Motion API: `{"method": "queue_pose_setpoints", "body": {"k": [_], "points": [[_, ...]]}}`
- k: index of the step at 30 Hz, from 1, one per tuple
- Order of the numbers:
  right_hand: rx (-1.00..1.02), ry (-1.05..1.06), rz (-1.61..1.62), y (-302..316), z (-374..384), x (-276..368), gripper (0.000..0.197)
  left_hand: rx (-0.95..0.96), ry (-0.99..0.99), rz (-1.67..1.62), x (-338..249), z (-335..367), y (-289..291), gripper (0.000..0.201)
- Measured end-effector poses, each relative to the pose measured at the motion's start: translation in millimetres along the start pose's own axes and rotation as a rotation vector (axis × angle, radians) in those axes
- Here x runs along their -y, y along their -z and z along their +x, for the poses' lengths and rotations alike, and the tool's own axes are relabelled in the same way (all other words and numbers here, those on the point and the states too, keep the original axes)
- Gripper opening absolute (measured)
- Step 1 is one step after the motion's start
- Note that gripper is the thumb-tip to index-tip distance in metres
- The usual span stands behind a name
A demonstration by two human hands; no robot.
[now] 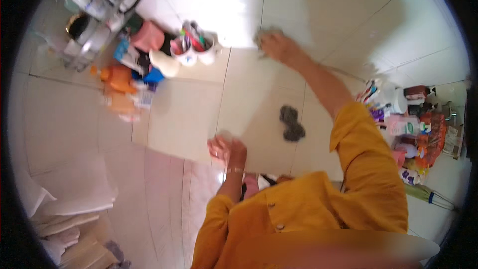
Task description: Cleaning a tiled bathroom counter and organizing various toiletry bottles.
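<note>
Nearest you, your left hand (229, 150) was at the front edge of the desk (174, 114), fingers loosely curled; blur there, so could not tell whether it held anything. Beyond it, toward your right, a dark grey scourer (292, 123) lay alone on the desk, two-lobed, rough-looking, well apart from both hands. Farther off, to the left, stood white cups (207, 56) with brushes or the like in them.

Farthest, your right hand (277, 47), arm outstretched, was closed over a grey-green pad (261, 36) near the seam of desk and wall (343, 10). Only its rim showed past your fingers. Judged it light, soft and hard to break, perhaps slippery if wet. Best hold, you'd have found: palm over the middle, fingertips hooked round the rim.
</note>
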State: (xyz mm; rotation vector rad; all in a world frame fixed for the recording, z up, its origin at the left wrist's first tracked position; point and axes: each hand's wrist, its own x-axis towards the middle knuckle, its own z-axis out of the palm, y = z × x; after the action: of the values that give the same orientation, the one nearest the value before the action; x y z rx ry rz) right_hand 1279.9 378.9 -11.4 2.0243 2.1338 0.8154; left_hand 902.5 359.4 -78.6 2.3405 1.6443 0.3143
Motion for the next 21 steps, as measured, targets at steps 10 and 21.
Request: {"method": "queue_pose_setpoints", "body": {"k": [10,21], "points": [[0.212,-0.767,0.075,20.5,-134.0,62.0,0.023,0.008,0.003,0.028,4.9,-14.1,5.5,0.059],[0.132,-1.326,1.329,63.5,-133.1,64.3,0.02,-0.043,-0.021,0.054,15.9,-2.8,-6.4,0.058]]}}
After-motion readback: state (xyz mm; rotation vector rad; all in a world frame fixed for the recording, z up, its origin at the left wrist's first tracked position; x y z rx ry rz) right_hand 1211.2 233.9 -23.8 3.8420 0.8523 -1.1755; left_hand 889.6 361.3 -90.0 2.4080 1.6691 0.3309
